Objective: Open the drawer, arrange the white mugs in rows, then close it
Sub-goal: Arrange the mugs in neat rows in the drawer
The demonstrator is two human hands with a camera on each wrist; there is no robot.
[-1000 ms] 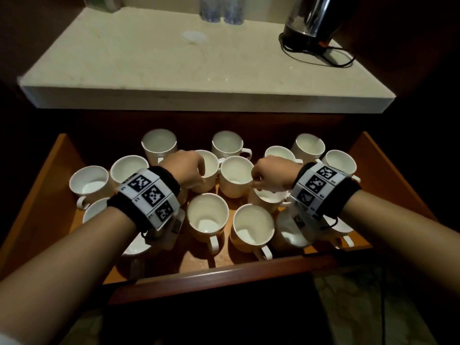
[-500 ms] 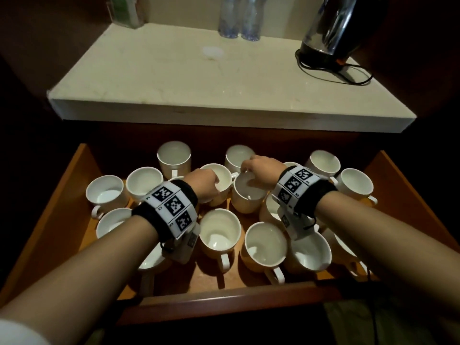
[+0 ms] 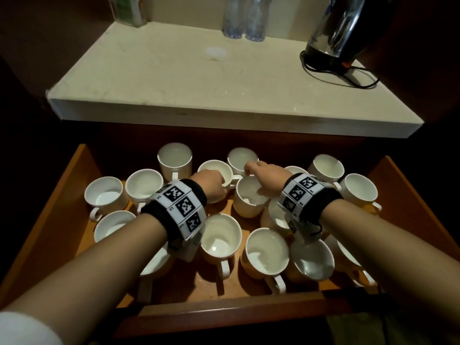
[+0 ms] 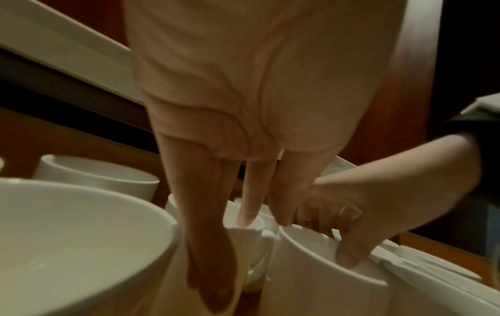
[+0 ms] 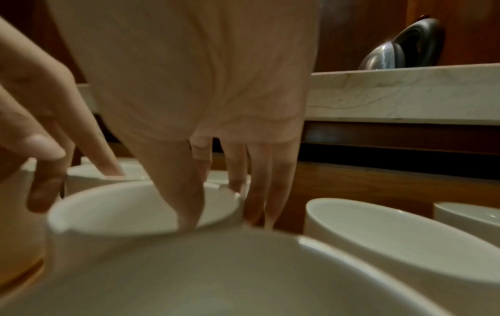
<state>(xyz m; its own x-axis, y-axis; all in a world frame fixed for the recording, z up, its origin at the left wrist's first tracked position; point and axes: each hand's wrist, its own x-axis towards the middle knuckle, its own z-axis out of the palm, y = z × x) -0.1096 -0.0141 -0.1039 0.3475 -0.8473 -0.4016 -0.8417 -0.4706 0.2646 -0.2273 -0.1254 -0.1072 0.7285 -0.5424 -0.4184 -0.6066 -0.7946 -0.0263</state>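
The wooden drawer (image 3: 62, 195) stands pulled open, with several white mugs upright and scattered in it. My left hand (image 3: 219, 185) pinches the rim of a mug (image 3: 214, 168) in the middle back, fingers inside and thumb outside. In the left wrist view the left hand (image 4: 230, 256) reaches down onto that mug (image 4: 257, 226). My right hand (image 3: 258, 178) pinches the rim of the neighbouring mug (image 3: 249, 205). The right wrist view shows the right hand (image 5: 224, 222) with its thumb inside this mug (image 5: 121, 209) and the fingers behind it. The two held mugs touch.
A pale stone countertop (image 3: 174, 83) overhangs the drawer's back. On it stand a steel kettle (image 3: 343, 33) with a black cord, two clear bottles (image 3: 241, 18) and a green box (image 3: 127, 11). Mugs crowd close around both hands; the drawer's front rail (image 3: 224, 314) is near me.
My right hand has moved left and farther back, from the right-hand mugs onto the middle mug's rim. The left hand keeps its hold. The head view has tilted up.
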